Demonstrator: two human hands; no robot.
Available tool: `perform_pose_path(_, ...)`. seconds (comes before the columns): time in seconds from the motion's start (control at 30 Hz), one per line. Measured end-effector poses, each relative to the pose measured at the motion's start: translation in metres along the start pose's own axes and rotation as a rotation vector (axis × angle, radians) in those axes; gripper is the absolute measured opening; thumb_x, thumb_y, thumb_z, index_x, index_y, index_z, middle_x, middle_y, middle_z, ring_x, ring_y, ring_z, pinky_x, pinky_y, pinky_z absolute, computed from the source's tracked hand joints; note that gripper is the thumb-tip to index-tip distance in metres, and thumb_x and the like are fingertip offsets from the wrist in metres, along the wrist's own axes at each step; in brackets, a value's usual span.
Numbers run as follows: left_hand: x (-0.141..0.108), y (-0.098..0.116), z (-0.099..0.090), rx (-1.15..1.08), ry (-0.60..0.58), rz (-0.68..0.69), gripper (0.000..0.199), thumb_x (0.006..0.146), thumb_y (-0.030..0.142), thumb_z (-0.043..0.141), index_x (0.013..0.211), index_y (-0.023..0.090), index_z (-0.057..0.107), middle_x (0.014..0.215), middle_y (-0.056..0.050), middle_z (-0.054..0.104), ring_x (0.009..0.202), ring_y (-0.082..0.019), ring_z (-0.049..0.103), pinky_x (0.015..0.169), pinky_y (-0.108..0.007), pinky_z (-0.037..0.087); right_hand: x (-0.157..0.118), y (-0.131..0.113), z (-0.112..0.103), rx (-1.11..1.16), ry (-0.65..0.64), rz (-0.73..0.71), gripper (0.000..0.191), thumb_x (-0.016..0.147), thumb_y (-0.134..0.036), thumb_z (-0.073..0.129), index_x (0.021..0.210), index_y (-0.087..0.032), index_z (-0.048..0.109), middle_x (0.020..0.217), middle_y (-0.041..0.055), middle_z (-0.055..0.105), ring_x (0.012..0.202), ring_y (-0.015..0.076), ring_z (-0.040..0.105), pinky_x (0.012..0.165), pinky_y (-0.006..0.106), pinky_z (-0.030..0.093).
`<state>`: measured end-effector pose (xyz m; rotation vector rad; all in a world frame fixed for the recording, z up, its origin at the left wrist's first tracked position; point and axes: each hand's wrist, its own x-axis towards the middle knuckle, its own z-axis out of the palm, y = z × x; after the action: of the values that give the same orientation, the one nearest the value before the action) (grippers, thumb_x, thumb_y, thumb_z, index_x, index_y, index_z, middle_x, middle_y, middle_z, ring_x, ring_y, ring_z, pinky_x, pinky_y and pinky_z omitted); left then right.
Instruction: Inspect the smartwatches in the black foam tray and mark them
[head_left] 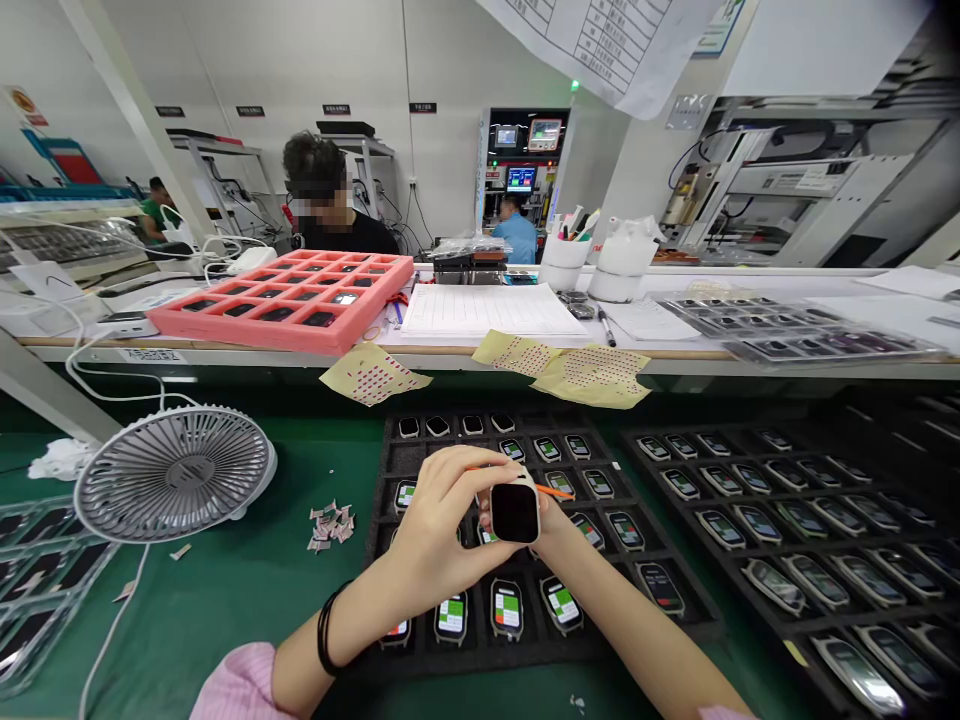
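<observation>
A smartwatch case [514, 512] with a dark screen and a pale frame is held up above the black foam tray [405, 460]. My left hand [439, 515] grips it, thumb below and fingers over the top. Behind the case is my right hand [549, 520], its fingers mostly hidden and a few fingertips showing at the case's left edge. A thin orange stick [555, 491] runs through my right hand, passing behind the top of the case. Around and below both hands, watches [507, 608] lie in the tray's compartments, many with lit green and white screens.
A second black tray of watches [814, 580] lies right. On the left are a fan [176, 475], small paper slips [330, 527] and a clear tray [45, 580]. The shelf ahead bears a pink foam tray [352, 320], papers [495, 310] and a pen cup [562, 262]. People sit beyond.
</observation>
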<state>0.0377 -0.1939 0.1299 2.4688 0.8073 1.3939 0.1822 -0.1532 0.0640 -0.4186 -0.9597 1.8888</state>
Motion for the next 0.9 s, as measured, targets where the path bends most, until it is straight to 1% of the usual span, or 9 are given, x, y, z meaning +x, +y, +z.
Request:
perform_pose_path(0.1, -0.001, -0.003, -0.006, -0.109, 0.150, -0.018, 0.045, 0.074, 0.018, 0.073, 0.113, 0.023, 0.051, 0.106, -0.008, 0.061, 0.101, -0.023, 0.058, 0.086, -0.038, 0.049, 0.002, 0.003, -0.005, 0.034, -0.019, -0.073, 0.057, 0.034, -0.058, 0.086, 0.060, -0.021, 0.052, 0.053, -0.0055, 0.052, 0.046, 0.0090, 0.047, 0.046, 0.021, 0.042)
perform_pose_path(0.2, -0.001, -0.007, -0.016, -0.158, 0.341, -0.048, 0.048, 0.071, 0.018, 0.076, 0.112, 0.024, 0.051, 0.103, -0.007, 0.058, 0.100, -0.023, 0.058, 0.084, -0.037, 0.050, 0.002, 0.003, -0.008, 0.041, -0.114, -0.036, 0.057, 0.039, -0.064, 0.082, 0.064, -0.020, 0.056, 0.058, -0.0026, 0.057, 0.050, 0.0111, 0.053, 0.048, 0.023, 0.045)
perform_pose_path(0.27, -0.001, -0.010, -0.022, -0.180, 0.394, -0.065, 0.048, 0.070, 0.018, 0.077, 0.111, 0.024, 0.052, 0.104, -0.006, 0.056, 0.099, -0.022, 0.057, 0.083, -0.036, 0.050, 0.002, 0.002, -0.008, 0.040, -0.135, -0.005, 0.058, 0.039, -0.065, 0.082, 0.066, -0.019, 0.058, 0.060, -0.0009, 0.059, 0.052, 0.0117, 0.056, 0.048, 0.022, 0.045)
perform_pose_path(0.37, 0.000, -0.012, -0.027, -0.206, 0.388, -0.075, 0.048, 0.070, 0.017, 0.076, 0.111, 0.024, 0.051, 0.104, -0.007, 0.055, 0.100, -0.022, 0.057, 0.082, -0.035, 0.050, 0.001, 0.000, -0.006, 0.039, -0.107, 0.007, 0.059, 0.036, -0.064, 0.083, 0.064, -0.019, 0.057, 0.061, -0.0007, 0.060, 0.052, 0.0116, 0.056, 0.046, 0.021, 0.045)
perform_pose_path(0.43, 0.001, -0.011, -0.026, -0.199, 0.362, -0.066, 0.049, 0.070, 0.018, 0.077, 0.112, 0.024, 0.051, 0.104, -0.007, 0.056, 0.100, -0.022, 0.057, 0.082, -0.036, 0.050, 0.001, 0.001, -0.005, 0.026, -0.080, 0.016, 0.060, 0.033, -0.065, 0.083, 0.063, -0.020, 0.056, 0.060, -0.0012, 0.060, 0.051, 0.0119, 0.056, 0.046, 0.023, 0.045)
perform_pose_path(0.5, 0.001, -0.010, -0.025, -0.168, 0.293, -0.058, 0.049, 0.070, 0.019, 0.077, 0.111, 0.024, 0.051, 0.104, -0.008, 0.057, 0.102, -0.023, 0.057, 0.084, -0.037, 0.050, 0.001, 0.001, -0.005, 0.005, -0.042, 0.024, 0.062, 0.031, -0.066, 0.082, 0.061, -0.020, 0.054, 0.060, -0.0013, 0.060, 0.051, 0.0128, 0.056, 0.047, 0.025, 0.046)
perform_pose_path(0.67, 0.003, -0.011, -0.017, -0.062, 0.011, -0.060, 0.045, 0.073, 0.023, 0.075, 0.111, 0.024, 0.051, 0.114, -0.010, 0.062, 0.109, -0.025, 0.058, 0.093, -0.041, 0.047, 0.004, -0.001, -0.004, 0.003, 0.086, -0.053, 0.061, 0.027, -0.057, 0.087, 0.055, -0.020, 0.047, 0.054, -0.0053, 0.054, 0.049, 0.0099, 0.051, 0.048, 0.022, 0.044)
perform_pose_path(0.8, 0.002, -0.028, -0.009, 0.052, -0.184, -0.053, 0.043, 0.079, 0.019, 0.065, 0.119, 0.026, 0.051, 0.117, -0.007, 0.066, 0.107, -0.022, 0.061, 0.105, -0.045, 0.037, 0.007, -0.007, -0.001, -0.059, 0.028, -0.011, 0.053, 0.038, -0.050, 0.088, 0.057, -0.019, 0.050, 0.054, -0.0052, 0.054, 0.047, 0.0090, 0.049, 0.048, 0.022, 0.043)
perform_pose_path(0.9, 0.000, -0.045, -0.003, 0.094, -0.240, -0.102, 0.049, 0.078, 0.020, 0.066, 0.124, 0.027, 0.052, 0.118, -0.005, 0.067, 0.106, -0.021, 0.063, 0.105, -0.044, 0.037, 0.008, -0.013, 0.002, -0.131, 0.086, 0.017, 0.045, 0.048, -0.042, 0.088, 0.057, -0.018, 0.051, 0.054, -0.0056, 0.053, 0.048, 0.0075, 0.049, 0.049, 0.020, 0.042)
